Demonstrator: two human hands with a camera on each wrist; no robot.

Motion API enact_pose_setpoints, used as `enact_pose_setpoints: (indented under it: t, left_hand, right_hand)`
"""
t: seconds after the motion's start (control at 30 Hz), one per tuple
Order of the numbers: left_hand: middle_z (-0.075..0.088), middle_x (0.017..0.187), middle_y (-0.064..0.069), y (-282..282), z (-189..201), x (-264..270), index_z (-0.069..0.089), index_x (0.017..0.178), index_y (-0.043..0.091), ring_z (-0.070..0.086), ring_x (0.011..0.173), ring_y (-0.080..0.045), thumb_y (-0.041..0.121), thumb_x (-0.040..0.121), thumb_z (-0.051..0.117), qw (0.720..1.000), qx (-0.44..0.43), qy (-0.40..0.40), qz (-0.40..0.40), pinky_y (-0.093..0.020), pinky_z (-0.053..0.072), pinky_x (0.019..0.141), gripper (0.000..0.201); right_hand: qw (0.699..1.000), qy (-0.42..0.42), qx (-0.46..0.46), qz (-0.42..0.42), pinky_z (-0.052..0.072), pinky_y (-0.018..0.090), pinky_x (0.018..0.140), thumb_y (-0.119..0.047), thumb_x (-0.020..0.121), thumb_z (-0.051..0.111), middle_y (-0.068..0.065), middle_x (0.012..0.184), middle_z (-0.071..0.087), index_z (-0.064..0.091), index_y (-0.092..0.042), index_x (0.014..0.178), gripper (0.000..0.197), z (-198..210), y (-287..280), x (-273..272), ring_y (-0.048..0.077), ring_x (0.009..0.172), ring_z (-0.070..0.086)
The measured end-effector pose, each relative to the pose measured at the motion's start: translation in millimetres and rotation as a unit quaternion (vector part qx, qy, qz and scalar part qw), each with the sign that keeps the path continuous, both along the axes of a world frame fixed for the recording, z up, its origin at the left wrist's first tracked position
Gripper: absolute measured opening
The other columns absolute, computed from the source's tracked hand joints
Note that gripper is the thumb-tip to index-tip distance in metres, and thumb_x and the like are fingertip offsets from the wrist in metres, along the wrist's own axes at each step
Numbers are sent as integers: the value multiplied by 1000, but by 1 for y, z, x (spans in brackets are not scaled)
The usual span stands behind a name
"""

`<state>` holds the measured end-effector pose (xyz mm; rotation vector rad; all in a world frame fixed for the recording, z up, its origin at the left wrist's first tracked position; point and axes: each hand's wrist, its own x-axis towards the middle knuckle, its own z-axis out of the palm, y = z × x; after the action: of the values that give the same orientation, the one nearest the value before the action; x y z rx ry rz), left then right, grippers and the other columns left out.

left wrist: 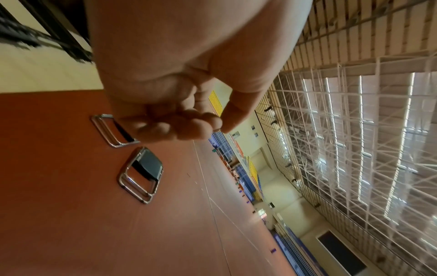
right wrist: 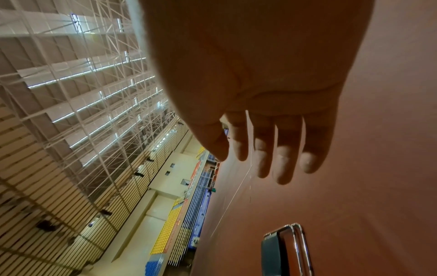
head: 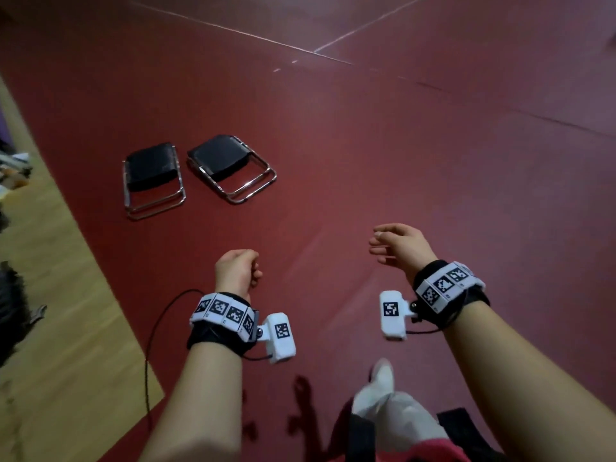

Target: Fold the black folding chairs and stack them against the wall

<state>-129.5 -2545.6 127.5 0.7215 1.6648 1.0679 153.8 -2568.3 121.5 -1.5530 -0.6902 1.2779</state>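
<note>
Reaching Empty-Handed Toward Two Flat Chairs

Hovering at mid-frame in the head view, two bare hands hold nothing. The left hand (head: 237, 269) is curled into a loose fist, its fingertips (left wrist: 184, 128) bunched against the thumb in the left wrist view. The right hand (head: 398, 245) hangs relaxed with four fingers (right wrist: 283, 160) extended and slightly parted beside the thumb. Each wrist carries one black band with white coded tags and one white camera block: the left wristband (head: 222, 315) and the right wristband (head: 445, 285).

Two black folding chairs lie flat on the red floor (head: 433, 161) in the upper left of the head view, well apart from both hands. The left chair (head: 151, 176) and the right chair (head: 230, 166) sit just beside each other, chrome frames showing. In the left wrist view the curled fingers hide most of one chair; in the right wrist view only one chair shows, cut off by the bottom edge.

One black cable (head: 156, 335) runs down the lower left. One white shoe (head: 383, 373) shows at the bottom, blurred. Dark clutter along the left edge over the wooden floor strip (head: 60, 345) is too blurred to identify.
</note>
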Motion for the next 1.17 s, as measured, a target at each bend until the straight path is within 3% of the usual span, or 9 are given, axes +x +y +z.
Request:
enact_pose_setpoints:
  t: [0.2,0.33,0.43,0.67,0.8,0.93,1.07,1.17]
  left_hand:
    - [50,59,-2,163,-11,84,54,78,13,51,46,-13,1,90,56,998,14,-5,-54,-23,36,45,17]
    - [48,58,-3,266,7,131,54,77,14,51,47,-14,0,89,55,999,25,-11,-47,-22,36,45,18]
    - [49,58,-2,335,19,154,54,79,14,53,49,-15,-1,90,55,998,39,-12,-37,-22,37,45,19]
    - [50,60,-3,483,2,162,55,81,13,52,48,-14,-3,89,55,999,38,-5,-4,-21,38,43,18]
    - [50,56,-3,602,-10,155,55,83,11,51,43,-11,-3,88,55,999,46,-12,1,-19,37,38,15]
    - [50,46,2,728,-1,144,56,80,10,48,45,-14,-4,87,53,998,53,-17,-12,-23,38,46,16]
    - [52,60,-4,850,22,136,57,81,10,51,51,-13,-4,88,55,997,66,-11,-23,-25,43,50,16]
    - [54,60,-4,921,20,137,58,80,12,53,51,-13,-3,88,57,998,57,0,-37,-27,42,52,17]
  right_hand:
    - [998,-24,-6,-64,44,28,63,-6,92,60,8,79,64,63,-12,96,8,-21,133,83,19,66,59]
    - [997,-36,8,-68,48,34,68,-4,88,64,7,80,63,65,-14,91,11,-4,238,134,20,70,60]
    - [996,-55,19,-69,47,33,65,8,84,57,7,79,63,64,-10,96,23,10,314,158,20,67,58]
    - [998,-48,11,-30,48,30,60,16,80,46,11,82,57,63,-9,92,33,4,483,164,22,66,57]
    - [998,-60,15,-30,49,33,64,17,80,46,10,83,56,64,-7,94,34,-5,602,157,23,69,57]
    - [996,-76,21,-43,50,33,66,17,80,46,9,83,56,65,-6,96,34,6,722,146,22,67,57]
    - [994,-75,37,-66,52,37,71,17,80,44,8,81,56,65,-6,97,35,29,832,139,21,68,56]
    - [994,-82,21,-71,52,37,72,17,81,43,7,81,55,65,-4,98,34,28,896,138,21,69,56]
